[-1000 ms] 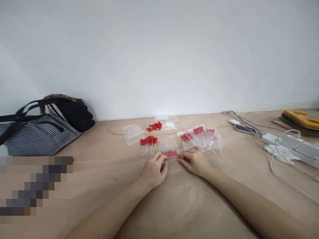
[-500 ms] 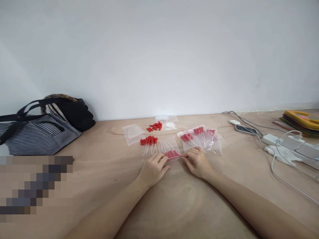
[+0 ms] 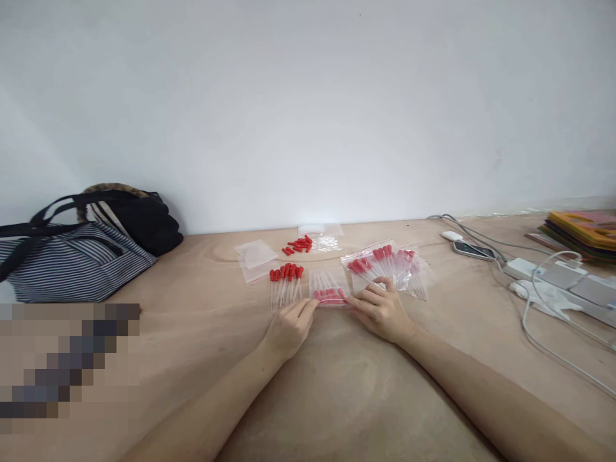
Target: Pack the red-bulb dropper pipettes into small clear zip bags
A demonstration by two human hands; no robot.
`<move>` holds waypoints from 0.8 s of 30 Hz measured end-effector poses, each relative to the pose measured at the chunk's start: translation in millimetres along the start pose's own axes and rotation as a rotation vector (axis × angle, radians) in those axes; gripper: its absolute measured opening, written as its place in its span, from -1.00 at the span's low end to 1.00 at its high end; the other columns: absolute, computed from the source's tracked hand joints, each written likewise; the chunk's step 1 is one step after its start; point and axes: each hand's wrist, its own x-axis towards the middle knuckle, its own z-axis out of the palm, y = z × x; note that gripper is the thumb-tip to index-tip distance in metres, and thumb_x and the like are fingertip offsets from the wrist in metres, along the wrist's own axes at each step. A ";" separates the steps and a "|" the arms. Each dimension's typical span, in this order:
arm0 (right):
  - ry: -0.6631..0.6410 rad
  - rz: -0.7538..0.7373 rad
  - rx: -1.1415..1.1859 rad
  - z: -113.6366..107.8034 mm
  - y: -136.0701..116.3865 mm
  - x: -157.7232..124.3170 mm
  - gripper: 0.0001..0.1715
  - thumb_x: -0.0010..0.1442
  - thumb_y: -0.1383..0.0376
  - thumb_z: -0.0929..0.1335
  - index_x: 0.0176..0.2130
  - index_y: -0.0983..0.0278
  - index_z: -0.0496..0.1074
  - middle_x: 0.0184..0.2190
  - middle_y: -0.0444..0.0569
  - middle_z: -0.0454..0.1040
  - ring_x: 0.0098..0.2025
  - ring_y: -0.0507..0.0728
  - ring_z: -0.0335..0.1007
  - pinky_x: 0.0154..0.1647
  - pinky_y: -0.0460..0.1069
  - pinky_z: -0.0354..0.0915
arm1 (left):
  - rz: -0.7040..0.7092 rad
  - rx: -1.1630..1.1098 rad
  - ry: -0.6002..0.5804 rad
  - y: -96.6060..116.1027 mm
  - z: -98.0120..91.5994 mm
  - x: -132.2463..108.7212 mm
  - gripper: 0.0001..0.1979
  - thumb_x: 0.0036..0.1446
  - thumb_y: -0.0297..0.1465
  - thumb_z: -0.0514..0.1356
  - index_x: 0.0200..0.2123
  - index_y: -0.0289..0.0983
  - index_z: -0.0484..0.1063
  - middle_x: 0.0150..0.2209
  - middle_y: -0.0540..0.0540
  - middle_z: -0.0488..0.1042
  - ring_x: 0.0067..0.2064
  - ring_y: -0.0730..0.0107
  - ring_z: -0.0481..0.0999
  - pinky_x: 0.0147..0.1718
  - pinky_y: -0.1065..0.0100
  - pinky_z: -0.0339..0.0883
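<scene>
A clear zip bag [image 3: 332, 281] lies in front of me with several red-bulbed droppers inside, their bulbs towards me. My left hand [image 3: 292, 326] pinches the near left corner of this bag at its zip edge. On the other side, my right hand [image 3: 382, 314] has its fingertips closed on the near right corner. Left of the bag, several loose droppers [image 3: 287, 277] lie side by side, red bulbs pointing away. Filled bags of droppers [image 3: 385, 264] overlap just beyond my right hand.
Loose red rubber bulbs [image 3: 299, 244] and thin clear tubes [image 3: 326, 243] lie towards the wall. Flat zip bags [image 3: 255, 255] are at the left. Further right are a phone [image 3: 474, 250], cables and a power strip [image 3: 572, 287]. A striped bag [image 3: 81, 260] sits far left.
The near edge of the zip bag has flattened out between my hands. My left fingers have drawn together at its corner, and my right hand has tilted slightly.
</scene>
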 end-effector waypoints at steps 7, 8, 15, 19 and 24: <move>-0.019 0.050 -0.057 4.7 -0.6 -0.6 -0.70 0.19 0.39 0.19 -0.33 0.15 0.46 -0.52 -0.15 0.46 -0.40 0.01 0.28 -0.04 0.06 -0.09 | -0.011 -0.040 0.004 2.2 -1.5 0.1 -0.74 0.09 -0.60 -0.07 -0.24 -0.33 0.36 -0.38 -0.14 0.46 -0.35 0.32 0.49 -0.35 0.35 0.40; -0.012 0.057 -0.051 4.1 -1.5 0.1 -0.70 0.18 0.39 0.20 -0.35 0.15 0.47 -0.53 -0.15 0.45 -0.40 0.01 0.27 -0.04 0.06 -0.09 | -0.017 -0.044 0.002 2.5 -1.4 0.4 -0.74 0.08 -0.60 -0.07 -0.25 -0.33 0.36 -0.38 -0.13 0.46 -0.36 0.33 0.48 -0.36 0.35 0.40; -0.010 0.189 0.006 4.3 -12.0 7.8 -0.75 0.11 0.18 0.27 -0.24 0.20 0.46 -0.44 -0.07 0.48 -0.36 0.07 0.30 -0.11 0.05 -0.05 | -0.042 -0.061 0.000 4.4 0.9 1.6 -0.75 0.11 -0.60 -0.07 -0.22 -0.34 0.35 -0.36 -0.14 0.45 -0.35 0.33 0.48 -0.37 0.37 0.38; -0.066 0.310 0.043 8.7 -17.3 9.5 -0.80 0.09 0.25 0.27 -0.29 0.16 0.47 -0.44 -0.10 0.49 -0.36 0.05 0.33 -0.08 0.06 -0.09 | -0.030 -0.068 -0.016 5.3 2.2 1.9 -0.75 0.13 -0.60 -0.08 -0.24 -0.35 0.35 -0.38 -0.13 0.45 -0.37 0.34 0.48 -0.38 0.37 0.38; -0.166 0.450 0.005 8.1 -22.5 13.6 -0.84 0.02 0.28 0.30 -0.38 0.14 0.48 -0.54 -0.16 0.48 -0.39 0.07 0.35 -0.13 0.08 -0.08 | -0.023 -0.073 -0.039 6.6 3.4 2.1 -0.74 0.14 -0.61 -0.09 -0.24 -0.33 0.35 -0.36 -0.12 0.46 -0.33 0.35 0.48 -0.33 0.37 0.39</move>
